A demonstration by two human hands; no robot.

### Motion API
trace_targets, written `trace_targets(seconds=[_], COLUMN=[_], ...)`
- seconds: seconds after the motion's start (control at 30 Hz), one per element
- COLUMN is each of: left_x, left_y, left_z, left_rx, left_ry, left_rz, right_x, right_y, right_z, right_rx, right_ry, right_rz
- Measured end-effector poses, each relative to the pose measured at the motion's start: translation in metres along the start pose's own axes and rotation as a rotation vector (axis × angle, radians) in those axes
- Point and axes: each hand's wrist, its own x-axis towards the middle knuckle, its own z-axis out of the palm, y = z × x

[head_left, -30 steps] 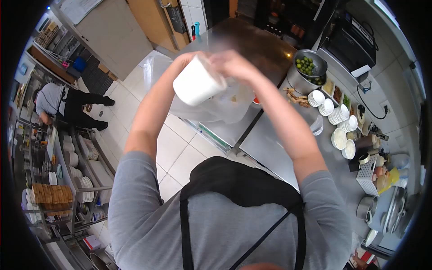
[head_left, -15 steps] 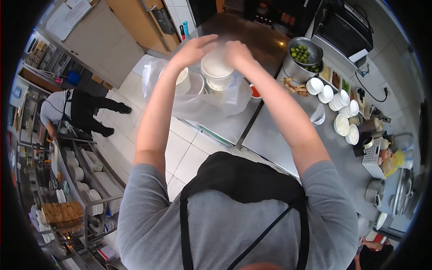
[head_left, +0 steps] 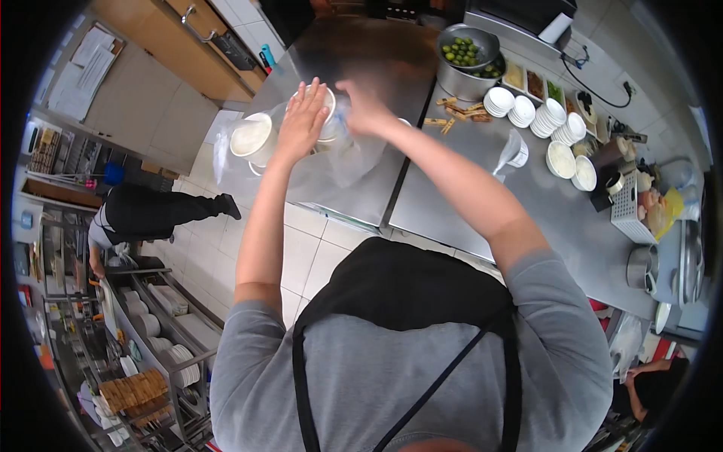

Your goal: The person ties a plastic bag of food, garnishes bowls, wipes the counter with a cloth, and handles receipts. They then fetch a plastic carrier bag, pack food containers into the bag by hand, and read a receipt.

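My left hand [head_left: 303,124] lies with its fingers stretched out over a lidded white tub [head_left: 328,105], partly hiding it. To the right of that tub, my right hand [head_left: 363,109] is raised and smeared by motion, and its fingers cannot be made out clearly. Left of my left hand stands another white tub [head_left: 254,138] with a pale lid. A clear plastic bag [head_left: 343,162] is spread around the tubs on the steel table [head_left: 369,192].
Limes fill a metal bowl [head_left: 468,51] on a pot. Nearby are clothespins [head_left: 461,113], stacked white dishes [head_left: 521,111], a ladle [head_left: 512,153] and a white basket [head_left: 629,215]. One person [head_left: 154,213] bends at the left shelves; another person [head_left: 654,384] is at lower right.
A white tub that was tilted between my hands now stands upright in the bag. My left hand has come down over it. The view has shifted, and the person at the left has moved.
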Motion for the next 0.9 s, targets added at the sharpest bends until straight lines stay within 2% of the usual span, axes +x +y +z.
trace_targets(seconds=[0.03,0.1,0.17,0.23,0.27,0.33,0.37,0.4,0.47,0.5,0.57,0.63,0.67,0.7,0.77,0.83,0.9], left_x=[0.0,-0.001,0.002,0.004,0.005,0.003,0.004,0.003,0.002,0.0,-0.005,-0.021,-0.033,-0.046,-0.07,-0.085,-0.1], left_y=[0.0,0.001,-0.001,-0.003,-0.006,-0.01,-0.009,-0.008,-0.009,-0.011,-0.009,-0.001,0.003,0.009,0.026,0.052,0.047], left_z=[0.0,-0.002,0.0,0.003,0.002,0.0,0.001,0.001,0.003,0.003,-0.001,-0.017,-0.025,-0.034,-0.054,-0.071,-0.053], left_rx=[0.01,0.0,0.086,0.062,0.046,-0.003,-0.011,-0.045,-0.076,-0.088,-0.092,-0.068,-0.048,-0.033,0.009,0.106,0.237], left_ry=[-0.004,-0.04,-0.062,-0.086,-0.094,-0.01,-0.011,0.005,0.017,0.049,0.083,0.016,0.029,0.026,0.043,-0.159,-0.089], left_rz=[0.006,0.021,0.036,-0.002,0.023,0.204,0.208,0.169,0.128,0.142,0.142,-0.005,-0.036,-0.15,-0.312,-0.239,-0.247], right_x=[0.011,0.031,0.038,0.026,0.02,-0.021,-0.044,-0.058,-0.105,-0.12,-0.165,-0.181,-0.18,-0.177,-0.167,-0.153,-0.137], right_y=[-0.005,-0.028,-0.05,-0.046,-0.034,-0.004,0.016,0.054,0.104,0.13,0.16,0.203,0.202,0.193,0.162,0.1,0.042], right_z=[-0.017,-0.056,-0.09,-0.107,-0.113,-0.147,-0.167,-0.178,-0.193,-0.19,-0.176,-0.164,-0.166,-0.165,-0.17,-0.185,-0.202], right_rx=[0.047,0.775,1.072,0.817,0.507,0.129,-0.055,-0.088,-0.457,-0.555,-0.976,-1.016,-1.088,-1.164,-0.9,-0.732,-0.582], right_ry=[0.047,0.108,0.208,0.153,0.151,0.11,0.04,-0.016,-0.135,-0.313,-0.248,-0.355,-0.463,-0.566,-0.607,-0.666,-0.56], right_rz=[-0.023,0.036,-0.049,-0.124,-0.218,-0.284,-0.279,-0.23,-0.082,0.265,0.156,0.063,0.06,0.046,0.075,-0.048,-0.24])
